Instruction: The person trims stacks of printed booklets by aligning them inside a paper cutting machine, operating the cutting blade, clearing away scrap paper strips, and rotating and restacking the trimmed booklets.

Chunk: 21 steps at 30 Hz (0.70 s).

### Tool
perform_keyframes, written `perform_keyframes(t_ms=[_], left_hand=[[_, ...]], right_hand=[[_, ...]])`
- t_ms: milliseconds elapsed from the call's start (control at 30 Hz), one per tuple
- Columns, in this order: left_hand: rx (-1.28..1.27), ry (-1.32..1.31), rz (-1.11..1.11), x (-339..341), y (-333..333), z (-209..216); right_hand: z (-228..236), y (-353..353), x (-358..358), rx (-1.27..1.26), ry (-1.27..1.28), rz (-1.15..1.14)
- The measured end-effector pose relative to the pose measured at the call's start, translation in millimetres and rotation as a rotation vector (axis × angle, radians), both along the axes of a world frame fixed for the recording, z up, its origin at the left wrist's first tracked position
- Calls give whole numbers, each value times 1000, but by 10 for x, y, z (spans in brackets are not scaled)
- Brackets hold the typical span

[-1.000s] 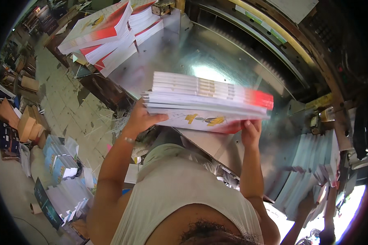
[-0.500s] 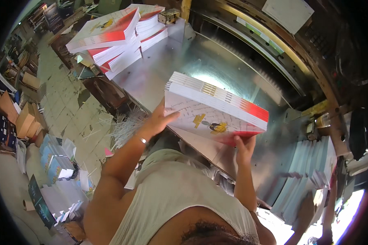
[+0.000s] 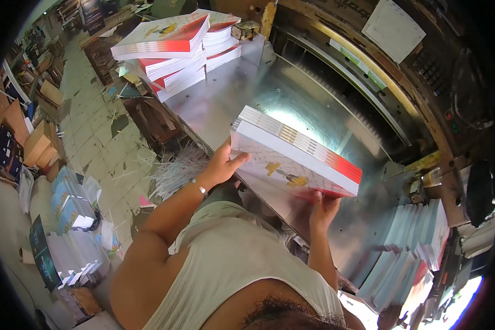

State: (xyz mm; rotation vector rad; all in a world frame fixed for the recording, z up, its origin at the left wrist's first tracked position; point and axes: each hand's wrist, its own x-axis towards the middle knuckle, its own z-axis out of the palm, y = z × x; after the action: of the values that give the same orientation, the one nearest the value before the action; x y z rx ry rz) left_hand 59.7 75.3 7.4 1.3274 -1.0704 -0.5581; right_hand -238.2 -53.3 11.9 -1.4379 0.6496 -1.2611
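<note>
Dark-patched, pale tiled floor (image 3: 93, 135) beside a gleaming metal worktop (image 3: 217, 96)

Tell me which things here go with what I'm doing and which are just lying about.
Likely in use:
held books, between left hand and right hand
metal table
red-and-white stack on it, with matching covers

Seemingly lying about:
paper shreds
pink scrap on the floor
blue stack at left

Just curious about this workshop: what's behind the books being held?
The metal worktop shows beyond the held books; the patch directly behind them, and their far side, are hidden.
</note>
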Motion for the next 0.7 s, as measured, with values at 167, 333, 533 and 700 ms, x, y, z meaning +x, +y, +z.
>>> perform_keyframes(t_ms=[167, 333, 533, 700], left_hand=[[-21, 59, -201, 182, 31, -84], [35, 41, -198, 327, -15, -362], [0, 58, -189, 233, -15, -203], [36, 28, -126, 279, 2, -300]], right_hand=[[-15, -189, -237, -60, 97, 145], [-62, -342, -297, -235, 221, 134], [-61, -450, -393, -158, 300, 155], [-31, -377, -367, -164, 247, 136]])
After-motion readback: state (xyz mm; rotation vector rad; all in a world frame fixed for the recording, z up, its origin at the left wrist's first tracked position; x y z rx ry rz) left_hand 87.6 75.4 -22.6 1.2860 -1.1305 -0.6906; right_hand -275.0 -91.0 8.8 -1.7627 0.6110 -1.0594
